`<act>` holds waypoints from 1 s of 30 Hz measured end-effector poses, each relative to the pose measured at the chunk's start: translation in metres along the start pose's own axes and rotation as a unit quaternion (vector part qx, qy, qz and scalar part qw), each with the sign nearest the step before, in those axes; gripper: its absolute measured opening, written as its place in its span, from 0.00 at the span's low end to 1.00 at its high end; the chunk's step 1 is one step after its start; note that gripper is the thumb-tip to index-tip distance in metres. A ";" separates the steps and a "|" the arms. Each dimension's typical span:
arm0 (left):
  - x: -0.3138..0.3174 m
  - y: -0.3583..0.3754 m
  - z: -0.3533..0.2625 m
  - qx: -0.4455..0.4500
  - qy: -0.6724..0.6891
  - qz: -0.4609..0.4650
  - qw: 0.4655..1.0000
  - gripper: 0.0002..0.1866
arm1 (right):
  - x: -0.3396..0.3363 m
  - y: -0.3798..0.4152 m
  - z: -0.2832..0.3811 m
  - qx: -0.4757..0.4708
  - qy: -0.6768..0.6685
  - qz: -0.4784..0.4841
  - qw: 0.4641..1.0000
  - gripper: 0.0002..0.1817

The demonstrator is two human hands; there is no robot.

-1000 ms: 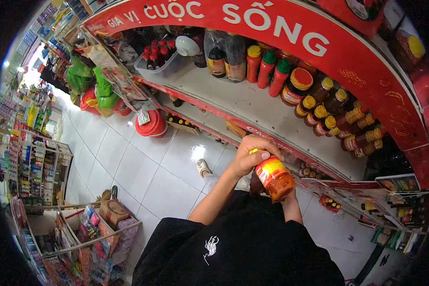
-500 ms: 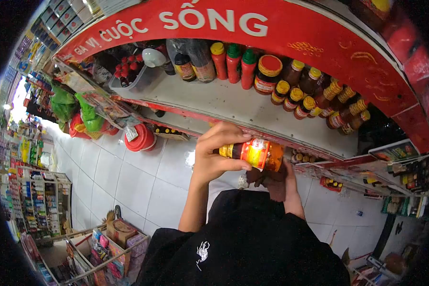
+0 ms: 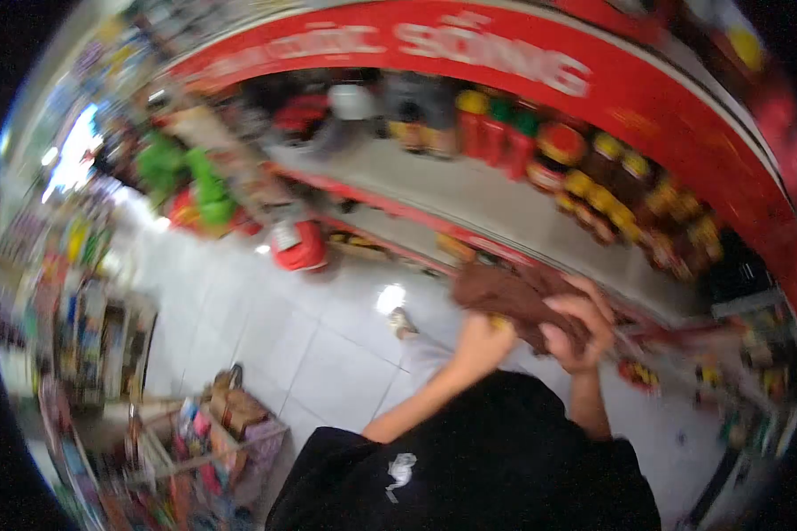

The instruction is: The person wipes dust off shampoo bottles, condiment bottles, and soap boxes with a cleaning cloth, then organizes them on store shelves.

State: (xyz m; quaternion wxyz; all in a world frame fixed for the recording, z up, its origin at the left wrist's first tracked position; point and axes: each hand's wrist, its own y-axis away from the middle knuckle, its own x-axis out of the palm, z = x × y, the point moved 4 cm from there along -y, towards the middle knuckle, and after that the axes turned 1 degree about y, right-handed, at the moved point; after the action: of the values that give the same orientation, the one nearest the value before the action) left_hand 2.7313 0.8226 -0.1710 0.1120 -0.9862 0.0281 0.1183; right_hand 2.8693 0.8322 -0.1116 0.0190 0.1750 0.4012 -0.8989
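My left hand (image 3: 483, 343) is closed around a small jar, of which only a bit of yellow cap (image 3: 499, 323) shows. A brown cloth (image 3: 514, 296) drapes over the rest of the jar and hides it. On the right, my right hand (image 3: 586, 326) grips that cloth, with thumb and fingers bent around it. Both hands are close together in front of my black shirt, below the shelf edge. The picture is smeared by motion.
Ahead, a shelf (image 3: 469, 188) carries red bottles (image 3: 496, 140), a larger red-lidded jar (image 3: 558, 152) and several yellow-capped jars (image 3: 598, 208). A red bucket (image 3: 299, 246) stands on the tiled floor. Lower left is a wire rack of goods (image 3: 212, 442).
The jar in my left hand has turned, and the cloth now covers it. My right hand has come up with the cloth. The camera view has shifted and blurred.
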 end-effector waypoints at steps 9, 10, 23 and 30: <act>0.062 0.062 0.077 -0.361 0.628 0.316 0.613 0.10 | 0.055 -0.020 0.035 -0.113 -0.110 0.167 0.973 0.15; 0.061 0.062 0.077 -0.356 0.654 0.304 0.595 0.10 | 0.061 -0.018 0.029 -0.069 -0.126 0.161 0.977 0.15; -0.018 0.001 0.071 -0.118 0.128 -0.267 0.948 0.12 | 0.068 0.018 -0.027 0.251 -0.098 0.028 0.963 0.19; -0.007 -0.010 0.020 0.004 -0.023 -0.130 0.991 0.11 | 0.019 0.037 -0.039 0.281 -0.161 0.207 0.923 0.19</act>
State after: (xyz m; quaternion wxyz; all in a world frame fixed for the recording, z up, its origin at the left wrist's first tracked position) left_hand 2.7206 0.8374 -0.1860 0.1312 -0.9781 -0.1020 0.1251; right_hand 2.8692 0.8372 -0.1686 0.2188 0.1056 0.0781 -0.9669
